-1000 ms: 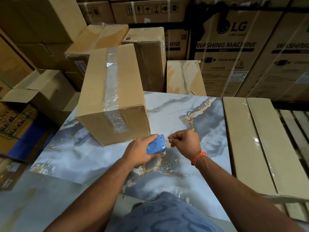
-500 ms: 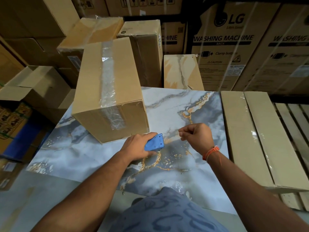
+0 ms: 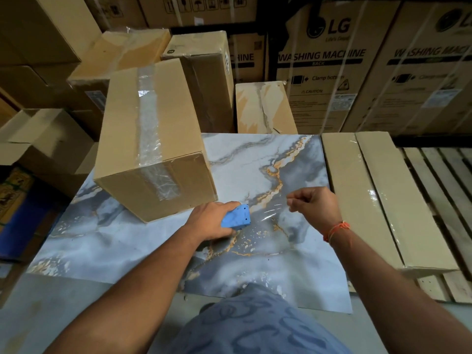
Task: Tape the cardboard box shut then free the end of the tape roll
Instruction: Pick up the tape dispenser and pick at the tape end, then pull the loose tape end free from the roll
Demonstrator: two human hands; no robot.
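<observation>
A closed cardboard box (image 3: 122, 139) stands on the marbled tabletop (image 3: 255, 159), with a strip of clear tape along its top seam and down its near face. Just in front of the box, my left hand (image 3: 209, 221) grips a blue tape dispenser (image 3: 236, 219); the roll itself is hidden under the hand. My right hand (image 3: 314, 208) pinches the free end of the clear tape (image 3: 268, 212). That tape stretches as a shiny, wrinkled film between the dispenser and my right fingers, a little above the table.
Flat, film-wrapped cartons (image 3: 378, 200) lie along the table's right edge, with wooden pallet slats (image 3: 441, 190) beyond. Stacked cartons and large washing-machine boxes (image 3: 321, 67) fill the back. An open carton (image 3: 43, 146) sits at the left.
My right hand has moved to the right, away from the dispenser, drawing out a length of clear tape. The left hand has stayed in place with the dispenser.
</observation>
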